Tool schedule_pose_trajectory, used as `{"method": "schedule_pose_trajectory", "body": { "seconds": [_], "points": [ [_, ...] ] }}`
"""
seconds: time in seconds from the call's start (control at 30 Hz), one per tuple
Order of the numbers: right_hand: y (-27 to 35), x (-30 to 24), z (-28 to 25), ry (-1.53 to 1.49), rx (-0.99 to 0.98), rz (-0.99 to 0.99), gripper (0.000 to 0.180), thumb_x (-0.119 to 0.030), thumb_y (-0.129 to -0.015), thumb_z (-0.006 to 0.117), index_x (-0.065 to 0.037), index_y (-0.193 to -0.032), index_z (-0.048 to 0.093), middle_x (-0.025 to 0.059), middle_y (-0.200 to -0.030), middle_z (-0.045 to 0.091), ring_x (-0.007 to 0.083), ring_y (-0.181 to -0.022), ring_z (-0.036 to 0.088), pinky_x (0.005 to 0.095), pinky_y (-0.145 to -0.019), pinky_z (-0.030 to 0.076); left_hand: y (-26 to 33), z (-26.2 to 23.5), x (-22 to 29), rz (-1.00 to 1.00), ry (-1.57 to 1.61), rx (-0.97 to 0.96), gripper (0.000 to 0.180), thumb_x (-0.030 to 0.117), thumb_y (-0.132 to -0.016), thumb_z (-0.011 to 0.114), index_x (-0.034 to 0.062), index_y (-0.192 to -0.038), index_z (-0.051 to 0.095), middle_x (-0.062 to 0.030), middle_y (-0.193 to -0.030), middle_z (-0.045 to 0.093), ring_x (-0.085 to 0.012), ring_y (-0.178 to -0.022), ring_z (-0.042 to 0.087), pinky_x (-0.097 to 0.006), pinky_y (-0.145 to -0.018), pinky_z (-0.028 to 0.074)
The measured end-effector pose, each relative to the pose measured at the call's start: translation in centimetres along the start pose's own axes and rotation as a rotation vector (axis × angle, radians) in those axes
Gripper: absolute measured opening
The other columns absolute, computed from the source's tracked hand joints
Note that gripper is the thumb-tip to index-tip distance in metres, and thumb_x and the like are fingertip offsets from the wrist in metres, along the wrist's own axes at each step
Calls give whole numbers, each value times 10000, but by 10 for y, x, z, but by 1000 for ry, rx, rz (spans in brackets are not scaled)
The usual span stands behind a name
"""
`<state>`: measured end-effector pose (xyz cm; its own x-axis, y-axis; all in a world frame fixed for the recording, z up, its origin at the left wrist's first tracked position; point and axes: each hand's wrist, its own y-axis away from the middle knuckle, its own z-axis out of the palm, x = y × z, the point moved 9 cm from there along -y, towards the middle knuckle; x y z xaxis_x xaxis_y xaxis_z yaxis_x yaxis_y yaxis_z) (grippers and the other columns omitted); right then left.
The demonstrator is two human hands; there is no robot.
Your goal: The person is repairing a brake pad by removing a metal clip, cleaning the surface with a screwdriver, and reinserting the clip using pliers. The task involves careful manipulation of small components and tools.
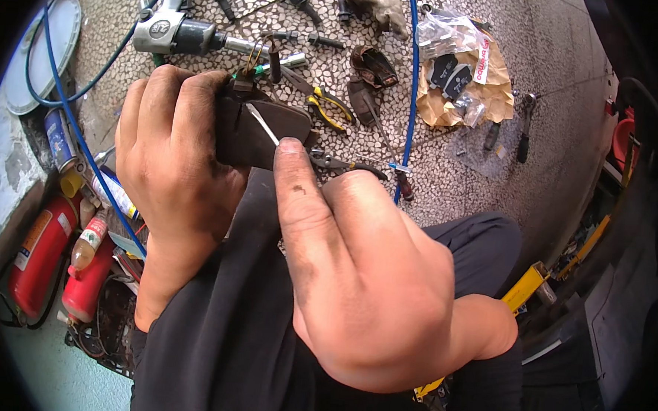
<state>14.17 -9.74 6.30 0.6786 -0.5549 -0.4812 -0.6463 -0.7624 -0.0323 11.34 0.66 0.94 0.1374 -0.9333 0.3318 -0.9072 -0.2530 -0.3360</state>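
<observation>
Fingers curled, my left hand grips a flat, dark brown plate between ten and eleven o'clock of my right hand, which clutches, index finger outstretched, a slim silver metal shaft pointing across it, yellow-and-black-handled pliers lying at the plate's two o'clock.

Right of the plate lie pliers, then pads apparently on paper.

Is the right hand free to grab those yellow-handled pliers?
Probably not without letting go: the right hand holds a thin metal tool, though nothing seems to cover the yellow-handled pliers.
</observation>
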Motion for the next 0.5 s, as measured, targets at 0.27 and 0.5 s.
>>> {"method": "schedule_pose_trajectory", "body": {
  "seconds": [0.27,0.5],
  "points": [
    [-10,8,-4,-73,16,2,104,-10,-857,653,71,-798,625,93,-638,462,187,-460,484,313,-348,379,-3,-3,2,20,27,47,335,43,-641,679,53,-972,635,-111,-902,582,-330,-801,569,-426,-685,464],
    [-12,21,-5,-178,-95,81,315,47,-700,651,57,-1014,626,106,-684,461,234,-510,499,340,-440,413,-1,-5,3,10,-11,11,355,54,-623,673,50,-975,635,-117,-903,573,-331,-803,565,-428,-687,463]
  ]
}}
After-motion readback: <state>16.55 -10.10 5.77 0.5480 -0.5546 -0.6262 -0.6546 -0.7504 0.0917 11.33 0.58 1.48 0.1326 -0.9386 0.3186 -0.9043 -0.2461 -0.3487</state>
